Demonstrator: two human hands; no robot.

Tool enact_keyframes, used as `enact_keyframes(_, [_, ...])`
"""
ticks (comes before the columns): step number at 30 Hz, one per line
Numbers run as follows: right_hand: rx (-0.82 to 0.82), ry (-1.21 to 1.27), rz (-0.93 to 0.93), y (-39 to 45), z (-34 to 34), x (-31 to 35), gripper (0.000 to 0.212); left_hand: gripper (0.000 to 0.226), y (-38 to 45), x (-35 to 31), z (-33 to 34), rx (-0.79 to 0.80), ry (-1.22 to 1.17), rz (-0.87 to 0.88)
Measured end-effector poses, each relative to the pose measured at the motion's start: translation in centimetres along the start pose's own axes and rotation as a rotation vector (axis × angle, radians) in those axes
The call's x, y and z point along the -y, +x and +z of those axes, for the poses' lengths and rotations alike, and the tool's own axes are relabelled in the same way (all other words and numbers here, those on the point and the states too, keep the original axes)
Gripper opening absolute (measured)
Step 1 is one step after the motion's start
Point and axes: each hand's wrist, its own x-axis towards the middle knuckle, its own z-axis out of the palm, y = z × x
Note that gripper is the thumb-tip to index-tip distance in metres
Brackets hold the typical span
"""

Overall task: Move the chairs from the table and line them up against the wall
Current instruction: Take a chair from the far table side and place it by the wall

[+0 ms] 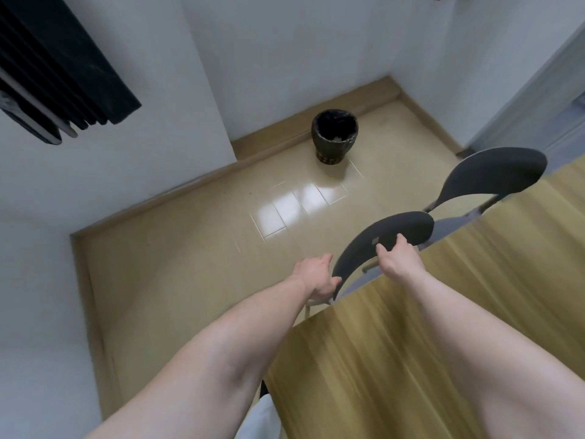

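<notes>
Evidently stiff and light, the nearer dark curved-back metal-legged chair [384,240] takes my left hand [318,277] clamped at seven o'clock, my right hand [399,259] clamped on its top edge.

No legible text, nos. or brands anywhere; small grey tag on near chair backrest [384,240] is unreadable.
</notes>
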Motion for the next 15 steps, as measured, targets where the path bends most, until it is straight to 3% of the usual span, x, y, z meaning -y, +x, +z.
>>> enact_keyframes(8, [0.066,0.181,0.223,5.8,1.0,1.6,0.087,0.042,3.8,-0.2,2.1,0.068,-0.208,-0.043])
enact_keyframes(15, [0.151,0.354,0.362,8.7,2.8,4.5,0.056,0.026,5.6,-0.8,2.3,-0.006,-0.491,-0.074])
